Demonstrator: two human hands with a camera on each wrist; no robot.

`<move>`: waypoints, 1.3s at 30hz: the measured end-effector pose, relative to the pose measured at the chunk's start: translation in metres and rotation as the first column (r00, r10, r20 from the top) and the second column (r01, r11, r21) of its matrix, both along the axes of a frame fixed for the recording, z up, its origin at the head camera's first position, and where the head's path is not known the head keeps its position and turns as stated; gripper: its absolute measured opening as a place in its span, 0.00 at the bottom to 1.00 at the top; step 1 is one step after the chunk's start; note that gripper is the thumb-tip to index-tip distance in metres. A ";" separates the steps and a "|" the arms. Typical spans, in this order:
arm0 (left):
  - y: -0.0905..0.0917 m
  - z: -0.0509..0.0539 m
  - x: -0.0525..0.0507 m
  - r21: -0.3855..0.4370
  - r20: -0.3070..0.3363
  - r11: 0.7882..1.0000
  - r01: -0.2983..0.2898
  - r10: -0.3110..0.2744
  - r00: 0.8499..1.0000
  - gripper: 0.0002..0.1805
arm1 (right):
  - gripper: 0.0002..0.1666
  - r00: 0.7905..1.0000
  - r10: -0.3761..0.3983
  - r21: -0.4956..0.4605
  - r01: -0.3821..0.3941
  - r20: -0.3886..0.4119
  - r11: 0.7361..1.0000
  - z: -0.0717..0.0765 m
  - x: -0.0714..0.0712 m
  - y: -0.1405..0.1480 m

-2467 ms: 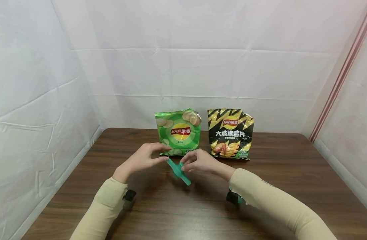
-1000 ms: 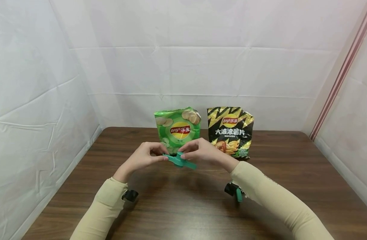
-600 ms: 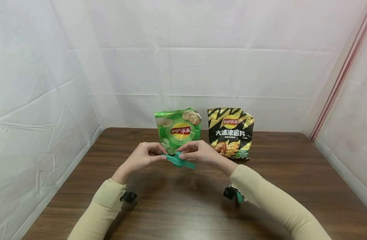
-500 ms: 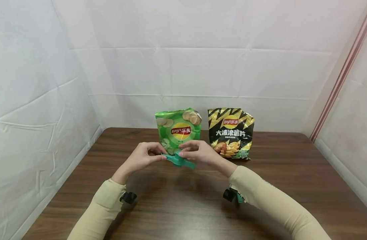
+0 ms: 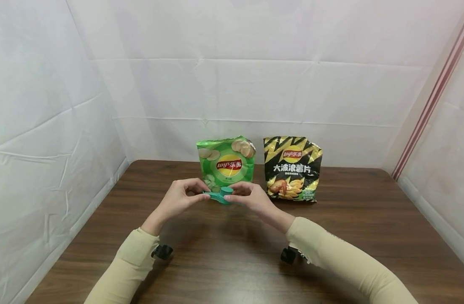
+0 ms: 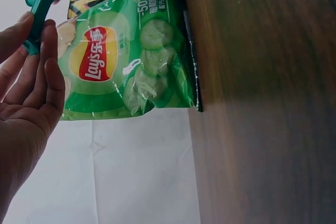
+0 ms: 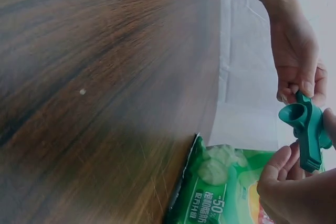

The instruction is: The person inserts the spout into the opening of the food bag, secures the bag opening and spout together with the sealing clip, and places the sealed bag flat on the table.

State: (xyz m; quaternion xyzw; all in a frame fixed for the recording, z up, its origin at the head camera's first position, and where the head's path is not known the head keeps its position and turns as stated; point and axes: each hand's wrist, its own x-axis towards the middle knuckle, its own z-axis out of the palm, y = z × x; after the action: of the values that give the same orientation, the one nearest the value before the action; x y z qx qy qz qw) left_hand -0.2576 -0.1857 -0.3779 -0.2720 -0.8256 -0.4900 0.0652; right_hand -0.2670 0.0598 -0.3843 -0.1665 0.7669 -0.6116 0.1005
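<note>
Pinching green clip [image 7: 311, 132] with left hand [image 5: 180, 196], 9 o'clock, and right hand [image 5: 255, 202], 3 o'clock. Already off table [image 5: 236, 261], at 6 o'clock of green bag [image 5: 225, 169]; fastened neither there nor to black bag [image 5: 292, 169]. Remaining, seemingly: placing.

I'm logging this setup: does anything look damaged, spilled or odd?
Yes: the green chip bag and the black chip bag each have a top edge that drops unevenly at its right corner in the head view, perhaps torn or folded; I can't tell which. No spill shows.
</note>
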 end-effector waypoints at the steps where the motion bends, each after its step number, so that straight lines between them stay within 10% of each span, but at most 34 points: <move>1: 0.000 0.000 0.000 0.003 0.005 1.000 0.004 -0.004 1.000 0.04 | 0.21 1.000 0.003 -0.014 -0.003 -0.014 1.000 0.000 0.001 -0.001; 11: 0.000 0.001 0.006 0.016 0.078 0.999 0.041 -0.042 0.996 0.05 | 0.16 0.988 0.026 0.002 -0.026 -0.152 1.000 0.000 0.004 -0.002; 22: 0.001 0.031 0.025 -0.049 0.076 0.998 0.029 -0.026 0.997 0.06 | 0.19 0.991 -0.024 0.019 0.027 -0.133 0.999 0.007 0.006 0.002; 30: -0.010 0.007 0.006 -0.067 0.096 0.998 -0.006 0.013 0.995 0.07 | 0.19 0.988 -0.043 0.045 0.050 -0.149 0.998 0.004 0.005 0.003; 39: -0.012 0.003 0.005 -0.077 0.064 0.996 -0.036 0.041 0.997 0.07 | 0.17 0.973 -0.030 0.104 0.055 -0.227 0.993 0.001 0.007 0.003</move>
State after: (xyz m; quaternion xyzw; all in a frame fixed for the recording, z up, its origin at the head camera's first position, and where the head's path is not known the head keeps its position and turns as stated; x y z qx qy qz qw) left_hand -0.2523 -0.1972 -0.3752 -0.2419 -0.8505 -0.4656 0.0373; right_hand -0.2599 0.0627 -0.3835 -0.2127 0.8091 -0.5477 0.0089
